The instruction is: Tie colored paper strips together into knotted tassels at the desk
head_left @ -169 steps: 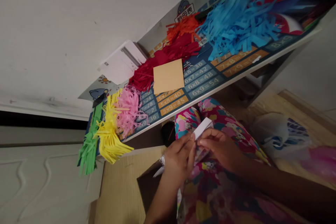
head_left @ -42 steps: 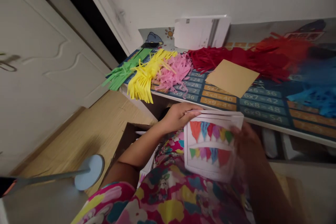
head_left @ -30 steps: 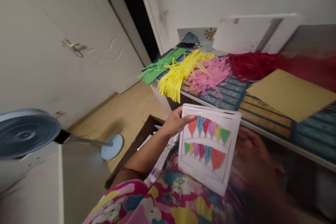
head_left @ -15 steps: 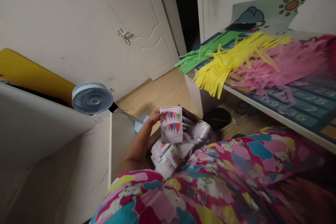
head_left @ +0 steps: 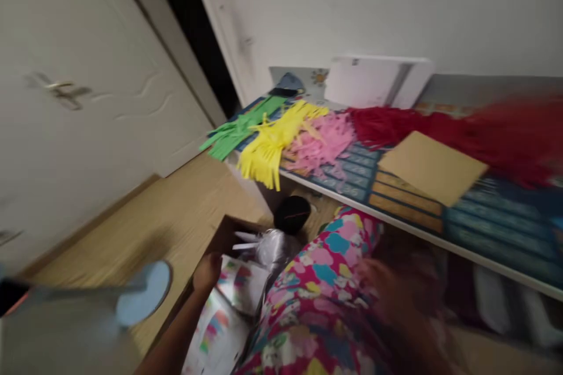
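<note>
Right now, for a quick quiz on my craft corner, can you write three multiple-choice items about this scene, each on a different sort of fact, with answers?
1. Where is the tan card?
A. On the times-table mat
B. On the wooden floor
C. On the door

2. Which colour of fringe lies right beside the green paper fringe?
A. Blue
B. Yellow
C. Orange

3. What is the left hand doing?
A. Holding the tan card
B. Gripping the door handle
C. Reaching down at the cardboard box

Answers:
1. A, the card lies across the mat's printed rows.
2. B, the yellow strips sit next to the green ones.
3. C, the hand is low at the box, away from the mat.
</note>
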The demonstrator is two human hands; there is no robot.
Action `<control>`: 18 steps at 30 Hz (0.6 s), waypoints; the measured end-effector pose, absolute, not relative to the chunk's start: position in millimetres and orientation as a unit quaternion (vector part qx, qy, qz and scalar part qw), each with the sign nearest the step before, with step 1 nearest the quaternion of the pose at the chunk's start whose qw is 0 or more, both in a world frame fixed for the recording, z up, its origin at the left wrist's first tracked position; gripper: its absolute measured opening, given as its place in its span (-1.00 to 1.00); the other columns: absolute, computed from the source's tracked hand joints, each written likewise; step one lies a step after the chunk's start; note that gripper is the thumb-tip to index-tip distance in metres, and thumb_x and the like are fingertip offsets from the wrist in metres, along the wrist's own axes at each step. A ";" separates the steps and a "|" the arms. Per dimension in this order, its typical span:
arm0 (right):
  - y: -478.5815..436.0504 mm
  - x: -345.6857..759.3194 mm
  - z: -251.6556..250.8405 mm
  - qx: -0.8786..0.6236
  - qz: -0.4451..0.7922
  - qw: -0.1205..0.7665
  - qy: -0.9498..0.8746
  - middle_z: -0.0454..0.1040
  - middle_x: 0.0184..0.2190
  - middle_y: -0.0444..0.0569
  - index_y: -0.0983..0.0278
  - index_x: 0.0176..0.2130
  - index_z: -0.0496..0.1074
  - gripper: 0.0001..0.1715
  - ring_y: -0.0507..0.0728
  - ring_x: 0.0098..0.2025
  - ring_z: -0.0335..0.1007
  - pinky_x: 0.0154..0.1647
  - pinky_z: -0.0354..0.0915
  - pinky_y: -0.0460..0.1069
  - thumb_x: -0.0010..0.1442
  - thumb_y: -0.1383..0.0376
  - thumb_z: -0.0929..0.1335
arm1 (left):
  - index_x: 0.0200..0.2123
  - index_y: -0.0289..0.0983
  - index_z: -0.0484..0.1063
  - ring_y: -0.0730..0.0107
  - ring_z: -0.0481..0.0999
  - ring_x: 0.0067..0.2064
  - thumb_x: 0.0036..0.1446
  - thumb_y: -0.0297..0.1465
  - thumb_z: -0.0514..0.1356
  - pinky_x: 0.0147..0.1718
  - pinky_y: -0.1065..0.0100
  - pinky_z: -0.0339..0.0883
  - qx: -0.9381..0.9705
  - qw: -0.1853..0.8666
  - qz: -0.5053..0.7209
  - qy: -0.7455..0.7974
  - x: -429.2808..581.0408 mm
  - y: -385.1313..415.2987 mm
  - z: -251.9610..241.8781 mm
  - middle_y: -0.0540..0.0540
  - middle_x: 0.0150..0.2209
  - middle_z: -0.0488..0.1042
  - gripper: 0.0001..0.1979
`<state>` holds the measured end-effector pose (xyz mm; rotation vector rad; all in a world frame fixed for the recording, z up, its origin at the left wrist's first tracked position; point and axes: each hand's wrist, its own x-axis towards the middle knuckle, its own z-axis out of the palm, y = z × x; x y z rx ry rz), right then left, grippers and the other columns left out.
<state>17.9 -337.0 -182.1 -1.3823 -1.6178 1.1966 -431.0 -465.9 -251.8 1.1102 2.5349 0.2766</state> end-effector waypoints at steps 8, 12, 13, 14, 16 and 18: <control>-339.0 30.0 -194.1 -0.586 0.502 0.350 -0.531 0.52 -0.43 -0.07 0.25 -0.32 0.52 -0.66 0.16 -0.36 0.43 -0.31 0.29 0.00 0.17 0.07 0.30 | -0.32 -0.11 0.55 -0.02 0.65 -0.11 0.22 -0.24 -0.04 -0.08 0.09 0.52 0.598 0.239 0.240 0.727 -288.2 -310.5 -321.6 -0.11 -0.23 0.66 -0.65; -335.8 75.7 -172.3 -0.619 0.446 0.378 -0.524 0.55 -0.40 -0.06 0.25 -0.32 0.52 -0.67 0.15 -0.34 0.45 -0.30 0.30 -0.01 0.21 0.09 0.29 | -0.22 -0.09 0.56 -0.02 0.66 -0.11 0.28 -0.10 -0.05 -0.12 0.05 0.56 0.634 0.230 0.316 0.667 -239.0 -278.2 -312.7 -0.09 -0.20 0.66 -0.59; -329.9 89.9 -161.6 -0.627 0.420 0.386 -0.531 0.54 -0.42 -0.07 0.25 -0.33 0.51 -0.66 0.14 -0.36 0.45 -0.32 0.30 -0.02 0.22 0.08 0.29 | -0.21 -0.10 0.57 0.01 0.66 -0.13 0.28 -0.08 -0.02 -0.14 0.08 0.58 0.653 0.220 0.339 0.640 -228.6 -274.5 -308.0 -0.09 -0.20 0.66 -0.59; -321.1 104.0 -149.0 -0.634 0.383 0.396 -0.543 0.54 -0.43 -0.07 0.25 -0.34 0.51 -0.65 0.13 -0.38 0.45 -0.33 0.30 -0.03 0.23 0.07 0.28 | -0.22 -0.12 0.58 0.05 0.67 -0.15 0.27 -0.07 0.02 -0.17 0.12 0.59 0.678 0.210 0.361 0.605 -218.3 -272.2 -303.0 -0.09 -0.21 0.67 -0.61; -295.2 130.0 -120.6 -0.643 0.287 0.418 -0.574 0.54 -0.45 -0.08 0.24 -0.36 0.51 -0.67 0.11 -0.39 0.45 -0.35 0.31 -0.05 0.22 0.09 0.29 | -0.21 -0.14 0.61 0.15 0.68 -0.19 0.28 -0.12 0.08 -0.20 0.23 0.59 0.736 0.190 0.389 0.520 -197.3 -270.3 -293.9 -0.10 -0.24 0.67 -0.65; -263.2 153.1 -92.5 -0.647 0.204 0.432 -0.594 0.55 -0.43 -0.08 0.23 -0.32 0.53 -0.66 0.11 -0.37 0.46 -0.33 0.32 -0.05 0.23 0.08 0.28 | -0.20 -0.14 0.63 0.22 0.68 -0.21 0.29 -0.18 0.11 -0.20 0.33 0.58 0.789 0.169 0.400 0.435 -177.0 -270.6 -287.0 -0.08 -0.25 0.68 -0.70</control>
